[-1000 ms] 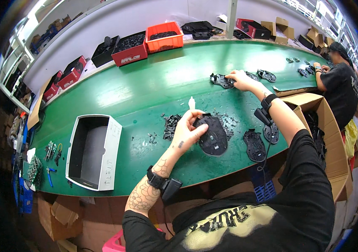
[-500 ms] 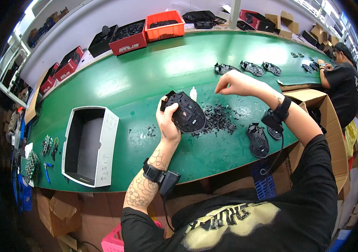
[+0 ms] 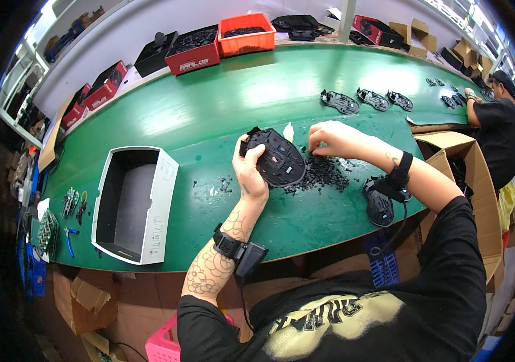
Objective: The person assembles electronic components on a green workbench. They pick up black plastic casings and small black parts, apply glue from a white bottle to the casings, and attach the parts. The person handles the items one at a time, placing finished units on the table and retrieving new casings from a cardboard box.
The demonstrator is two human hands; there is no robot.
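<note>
My left hand (image 3: 250, 172) is closed around the edge of a black plastic computer mouse shell (image 3: 280, 161), its thumb lying on the ribbed inner side. Just to the right, my right hand (image 3: 330, 139) hovers at the far edge of a heap of small black plastic pieces (image 3: 325, 177), fingertips pinched together and pointing down. Whatever those fingertips may hold is too small to make out. Behind the shell stands a small white bottle (image 3: 289, 132). Another mouse shell (image 3: 379, 205) lies on the green table near my right wrist, with a second one partly hidden behind it.
An open white box (image 3: 155, 211) stands at left, beside blue-handled pliers (image 3: 69, 241) and circuit boards (image 3: 47, 232). Several mouse shells (image 3: 372, 99) lie farther back. An orange bin (image 3: 246, 42) is at the rear. A cardboard carton (image 3: 472, 181) and a co-worker (image 3: 499, 130) are at right.
My right hand has come down and closer to the heap of black pieces and the held shell. My left hand keeps its hold on the mouse shell. The whole view has shifted slightly.
</note>
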